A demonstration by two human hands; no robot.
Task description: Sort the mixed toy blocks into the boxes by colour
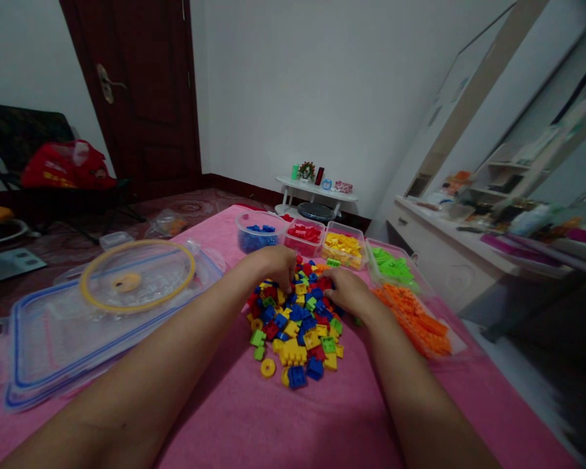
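Observation:
A heap of small plastic building pieces (297, 326) in blue, red, yellow and green lies on the pink cloth (293, 417). My left hand (273, 264) rests on the far left of the heap, fingers curled down into the pieces. My right hand (346, 290) lies on the heap's far right side, fingers bent and pressed among the pieces. What either hand grips is hidden. Behind the heap stand a round tub of blue pieces (258, 236), a box of red pieces (303, 236), a box of yellow pieces (342, 249), a box of green pieces (393, 264) and a box of orange pieces (415, 319).
Clear container lids (53, 332) with a round yellow-rimmed lid (137, 273) lie on the left of the cloth. A dark door (141, 91), a chair with a red bag (63, 166), a small white table (317, 189) and a cluttered dresser (469, 221) surround the area.

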